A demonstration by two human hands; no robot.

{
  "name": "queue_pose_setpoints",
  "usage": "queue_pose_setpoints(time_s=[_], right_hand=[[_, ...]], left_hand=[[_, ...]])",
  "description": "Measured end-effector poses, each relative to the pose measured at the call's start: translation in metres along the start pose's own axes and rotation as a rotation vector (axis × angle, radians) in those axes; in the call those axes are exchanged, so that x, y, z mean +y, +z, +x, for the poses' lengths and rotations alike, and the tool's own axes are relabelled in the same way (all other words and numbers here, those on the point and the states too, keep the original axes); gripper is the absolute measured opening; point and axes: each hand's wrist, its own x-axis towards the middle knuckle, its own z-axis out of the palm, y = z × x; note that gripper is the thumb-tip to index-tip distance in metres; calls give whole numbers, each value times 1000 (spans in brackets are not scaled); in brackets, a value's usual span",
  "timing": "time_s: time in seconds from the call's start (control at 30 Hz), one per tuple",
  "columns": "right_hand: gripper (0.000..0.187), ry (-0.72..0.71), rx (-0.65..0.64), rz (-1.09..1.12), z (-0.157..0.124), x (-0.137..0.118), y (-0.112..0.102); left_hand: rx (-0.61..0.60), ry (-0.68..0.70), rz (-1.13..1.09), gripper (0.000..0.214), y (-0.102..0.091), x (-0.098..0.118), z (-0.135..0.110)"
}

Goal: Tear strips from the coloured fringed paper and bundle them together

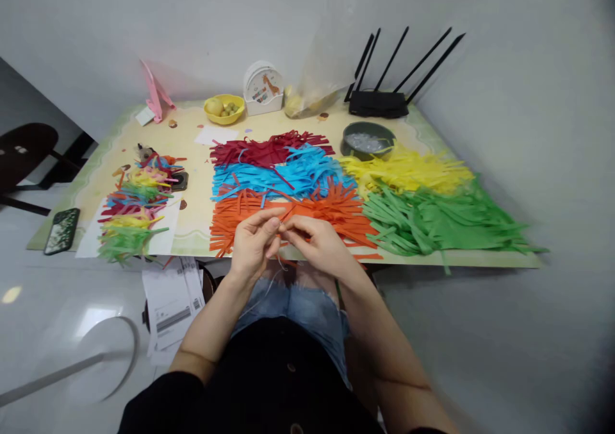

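Near the desk's (195,225) left edge lies a fringed bundle (137,203). Over the front edge's middle, the left hand (256,240) pinches a pale thread (271,286), which hangs below; the right hand (317,245) meets it, apparently pinched on the thread too. Step in hand: apparently fine thread handling. Next move calls for a steady pinch and unsnagged slack.
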Motion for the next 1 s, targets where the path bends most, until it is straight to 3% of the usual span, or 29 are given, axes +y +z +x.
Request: queue_pose_setpoints(time_s=[0.2, 0.37, 0.47, 0.53, 0.6, 0.67, 0.7, 0.83, 0.9, 1.0], right_hand=[[11, -29, 264, 131, 0, -6, 3], [9, -74, 251, 163, 1, 0, 40], [8, 33, 184, 377, -2, 5, 65], [12, 175, 115, 626, -4, 6, 76], [19, 302, 74, 799, -4, 8, 82], [26, 374, 74, 834, -3, 10, 83], [27, 393, 79, 826, -3, 11, 83], [27, 404, 78, 792, -2, 16, 83], [28, 405, 75, 800, -2, 17, 83], [29, 426, 64, 825, -1, 17, 85]], left_hand=[[64, -18, 10, 42, -14, -5, -5], [91, -49, 17, 47, -36, -17, -17], [68, -54, 109, 45, -59, -18, -29], [11, -14, 334, 37, -82, -7, -35], [7, 132, 693, 28, -116, 15, -36], [136, 327, 1095, 26, -157, 45, -31], [208, 352, 1309, 28, -178, 61, -27], [210, 79, 2045, 49, -249, 106, -10], [213, -70, 2212, 59, -269, 113, -3], [244, -144, 2272, 63, -283, 114, 8]])
